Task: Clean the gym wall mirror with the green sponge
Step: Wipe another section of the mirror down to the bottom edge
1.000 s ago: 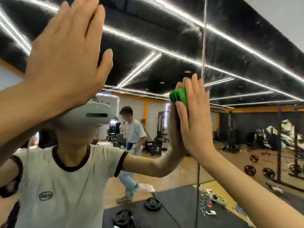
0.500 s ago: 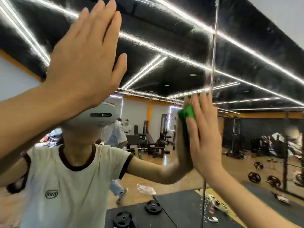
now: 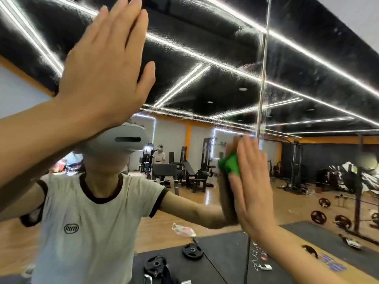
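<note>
With flat fingers the right hand (image 3: pixel 253 187) presses the green sponge (image 3: pixel 230 165) lower down the mirror (image 3: pixel 205 48) than a second ago, advancing the wipe, while the left hand (image 3: pixel 102 72) braces open-palmed.

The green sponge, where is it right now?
In the head view the green sponge sits right of centre, pressed flat against the mirror under the right hand, just left of the vertical mirror seam.
</note>
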Tool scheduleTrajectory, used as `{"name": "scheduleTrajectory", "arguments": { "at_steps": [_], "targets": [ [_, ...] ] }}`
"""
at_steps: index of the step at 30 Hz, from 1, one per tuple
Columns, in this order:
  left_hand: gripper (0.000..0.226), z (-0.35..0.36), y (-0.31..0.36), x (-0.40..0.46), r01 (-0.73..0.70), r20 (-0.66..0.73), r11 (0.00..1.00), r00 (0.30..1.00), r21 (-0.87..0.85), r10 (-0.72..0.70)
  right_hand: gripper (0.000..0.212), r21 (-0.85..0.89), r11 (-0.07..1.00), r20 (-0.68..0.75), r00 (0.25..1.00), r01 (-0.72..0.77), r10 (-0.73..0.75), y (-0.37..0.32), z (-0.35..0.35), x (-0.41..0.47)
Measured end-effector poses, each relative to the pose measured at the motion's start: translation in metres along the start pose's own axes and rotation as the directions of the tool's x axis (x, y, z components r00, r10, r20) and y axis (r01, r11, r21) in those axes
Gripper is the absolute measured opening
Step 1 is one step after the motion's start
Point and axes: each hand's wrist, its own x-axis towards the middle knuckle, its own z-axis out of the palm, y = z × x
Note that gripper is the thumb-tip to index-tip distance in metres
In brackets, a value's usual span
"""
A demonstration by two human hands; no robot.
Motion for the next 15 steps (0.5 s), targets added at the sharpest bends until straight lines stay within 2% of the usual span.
{"name": "scheduleTrajectory", "arguments": {
  "at_steps": [2,4,7,9,12,15],
  "targets": [
    [0.067,-0.001,0.001,0.000,0.002,-0.005,1.000,1.000,-0.007,-0.002,0.055,-0.052,0.991,0.081,0.990,0.122,-0.117,0.009,-0.005,-0.019],
    [0.068,-0.002,0.001,0.001,0.001,-0.002,1.000,1.000,-0.008,-0.001,0.054,-0.057,0.989,0.089,0.987,0.139,-0.133,0.019,-0.010,0.019],
    [0.068,-0.002,0.002,0.000,0.007,0.002,1.000,1.000,0.000,-0.007,0.052,-0.009,1.000,-0.032,0.999,0.014,-0.014,0.023,-0.015,0.110],
    [0.067,-0.002,0.001,0.001,0.011,0.007,1.000,1.000,-0.012,-0.011,0.049,0.059,0.996,-0.105,0.992,-0.065,0.071,0.020,-0.012,0.136],
    [0.066,-0.009,0.003,0.000,0.003,0.027,0.997,1.000,-0.073,-0.001,0.046,0.129,0.989,-0.099,0.991,-0.078,0.091,0.011,-0.002,0.081],
    [0.067,-0.019,0.010,-0.017,-0.031,0.077,0.995,0.996,-0.092,0.038,0.046,0.026,0.995,0.004,0.996,0.092,-0.092,0.003,0.003,-0.018]
  ]
}}
